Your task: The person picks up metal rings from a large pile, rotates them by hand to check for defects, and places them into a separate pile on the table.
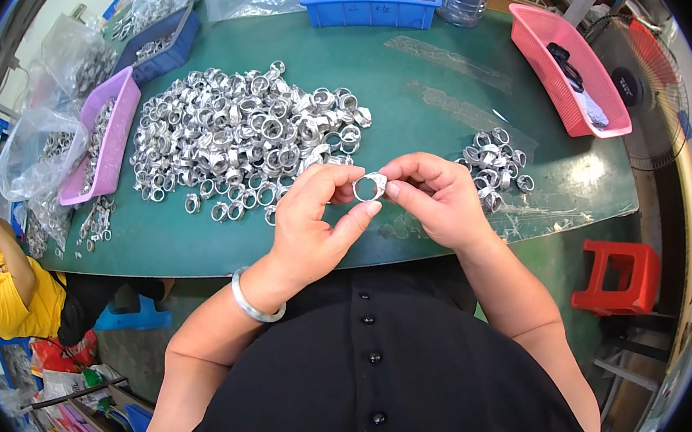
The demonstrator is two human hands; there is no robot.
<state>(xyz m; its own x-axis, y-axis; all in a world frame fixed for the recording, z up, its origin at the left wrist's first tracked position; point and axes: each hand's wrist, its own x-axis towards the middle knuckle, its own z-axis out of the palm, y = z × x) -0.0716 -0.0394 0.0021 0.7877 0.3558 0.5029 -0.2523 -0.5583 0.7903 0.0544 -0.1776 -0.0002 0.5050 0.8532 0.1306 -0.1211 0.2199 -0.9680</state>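
A silvery metal ring (369, 187) is held up over the table's near edge, between my two hands. My left hand (312, 221) pinches its left side with thumb and fingers. On the other side my right hand (438, 198) grips the ring's thicker top between thumb and forefinger. To the left spreads a large heap of similar silvery rings (238, 126). A smaller pile of rings (491, 165) lies just beyond my right hand. A pale bangle (258, 301) circles my left wrist.
On the green table (361, 55) stand a blue tray of rings (365, 14), a pink basket (559, 78) with dark-handled items, and a purple tray (110, 143). A fan (633, 85) and red stool (619, 278) are at right. A person in yellow (14, 288) sits at left.
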